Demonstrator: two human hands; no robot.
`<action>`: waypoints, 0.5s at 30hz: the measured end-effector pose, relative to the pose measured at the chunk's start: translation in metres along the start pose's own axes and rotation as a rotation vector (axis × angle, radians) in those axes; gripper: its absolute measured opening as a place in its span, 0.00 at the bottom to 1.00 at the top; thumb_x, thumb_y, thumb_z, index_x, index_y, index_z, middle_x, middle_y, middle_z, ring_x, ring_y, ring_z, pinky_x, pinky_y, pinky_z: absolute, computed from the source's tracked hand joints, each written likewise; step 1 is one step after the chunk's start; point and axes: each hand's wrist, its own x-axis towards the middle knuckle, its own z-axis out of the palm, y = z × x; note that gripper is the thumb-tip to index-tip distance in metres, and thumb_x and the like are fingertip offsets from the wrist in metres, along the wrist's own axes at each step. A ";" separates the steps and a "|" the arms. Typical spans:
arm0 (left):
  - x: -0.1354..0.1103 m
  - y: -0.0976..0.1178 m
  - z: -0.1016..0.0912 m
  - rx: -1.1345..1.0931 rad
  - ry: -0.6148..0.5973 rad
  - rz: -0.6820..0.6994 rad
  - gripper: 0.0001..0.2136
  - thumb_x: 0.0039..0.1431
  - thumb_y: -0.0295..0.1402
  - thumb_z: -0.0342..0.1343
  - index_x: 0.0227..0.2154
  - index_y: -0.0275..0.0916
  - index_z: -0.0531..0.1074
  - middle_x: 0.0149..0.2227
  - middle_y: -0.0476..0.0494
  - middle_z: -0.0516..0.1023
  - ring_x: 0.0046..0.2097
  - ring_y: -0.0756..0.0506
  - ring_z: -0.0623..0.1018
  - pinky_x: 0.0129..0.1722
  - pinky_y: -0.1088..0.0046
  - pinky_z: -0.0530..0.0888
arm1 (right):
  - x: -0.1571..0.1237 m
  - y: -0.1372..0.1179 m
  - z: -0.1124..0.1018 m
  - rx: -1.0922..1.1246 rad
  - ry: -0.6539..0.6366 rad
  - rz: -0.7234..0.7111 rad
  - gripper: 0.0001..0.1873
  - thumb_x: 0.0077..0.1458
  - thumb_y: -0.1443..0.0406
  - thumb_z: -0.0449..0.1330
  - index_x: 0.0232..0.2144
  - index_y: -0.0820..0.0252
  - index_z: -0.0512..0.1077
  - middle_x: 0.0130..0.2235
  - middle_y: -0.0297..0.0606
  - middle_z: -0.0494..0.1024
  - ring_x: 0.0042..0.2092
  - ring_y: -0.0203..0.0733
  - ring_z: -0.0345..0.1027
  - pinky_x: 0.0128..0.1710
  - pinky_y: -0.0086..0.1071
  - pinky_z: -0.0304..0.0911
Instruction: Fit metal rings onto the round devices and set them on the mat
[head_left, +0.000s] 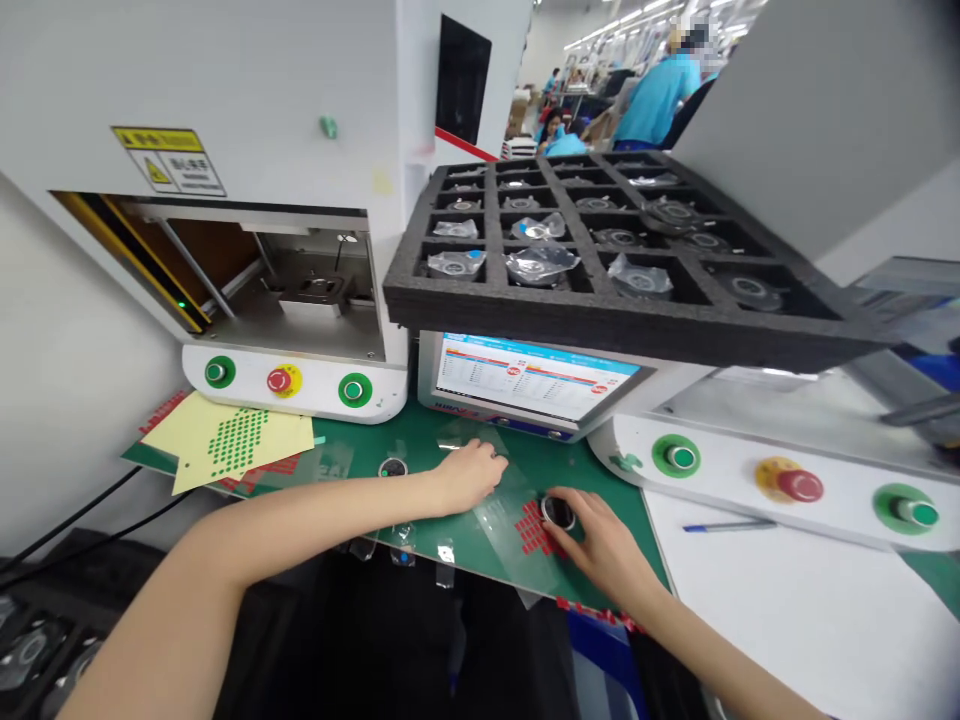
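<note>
My left hand [471, 472] rests on the green mat [592, 478] with its fingers curled on the top edge of a clear plastic film sheet [517, 520] that carries small red stickers [534, 530]. My right hand [600, 540] is closed around a small round black-and-silver part [557, 512] sitting on that film. A second round part [392, 467] lies on the mat to the left of my left hand.
A black foam tray [600, 320] with several bagged round parts sits above a screen [536, 375]. White machines with green and red buttons [283, 381] stand left and right [795, 485]. Yellow sticker sheet [225, 440], blue pen [724, 524], people working far behind.
</note>
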 end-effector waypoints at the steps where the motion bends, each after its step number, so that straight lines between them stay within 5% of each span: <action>1: -0.010 -0.004 -0.007 -0.005 0.018 0.018 0.11 0.59 0.27 0.63 0.44 0.33 0.75 0.45 0.36 0.78 0.49 0.40 0.77 0.50 0.65 0.76 | -0.001 -0.001 -0.002 -0.001 0.012 -0.015 0.08 0.67 0.61 0.50 0.44 0.56 0.67 0.38 0.40 0.79 0.37 0.46 0.75 0.32 0.37 0.74; 5: -0.071 -0.049 -0.057 0.012 0.123 -0.030 0.11 0.62 0.27 0.58 0.48 0.35 0.74 0.51 0.37 0.78 0.52 0.40 0.76 0.54 0.62 0.74 | -0.004 -0.002 -0.014 0.020 0.070 -0.068 0.10 0.68 0.59 0.51 0.47 0.55 0.67 0.43 0.43 0.78 0.43 0.45 0.75 0.40 0.37 0.75; 8: -0.103 -0.113 -0.108 0.126 0.299 -0.298 0.13 0.64 0.28 0.52 0.48 0.30 0.75 0.49 0.31 0.78 0.51 0.34 0.77 0.52 0.51 0.74 | -0.002 -0.005 -0.016 0.048 0.130 -0.088 0.11 0.68 0.59 0.52 0.49 0.56 0.67 0.46 0.45 0.76 0.46 0.44 0.75 0.43 0.36 0.75; 11: -0.099 -0.185 -0.151 0.224 0.402 -0.512 0.17 0.62 0.31 0.57 0.52 0.28 0.73 0.50 0.34 0.78 0.52 0.34 0.78 0.54 0.56 0.73 | 0.005 -0.012 -0.012 0.067 0.155 -0.097 0.11 0.68 0.59 0.52 0.48 0.57 0.67 0.47 0.45 0.76 0.45 0.43 0.76 0.42 0.33 0.75; 15: -0.069 -0.258 -0.177 0.235 0.394 -0.528 0.15 0.65 0.28 0.52 0.51 0.23 0.72 0.58 0.35 0.72 0.56 0.40 0.74 0.59 0.63 0.69 | 0.007 -0.014 -0.011 0.070 0.138 -0.134 0.11 0.69 0.60 0.51 0.47 0.57 0.68 0.46 0.44 0.76 0.45 0.43 0.76 0.41 0.33 0.76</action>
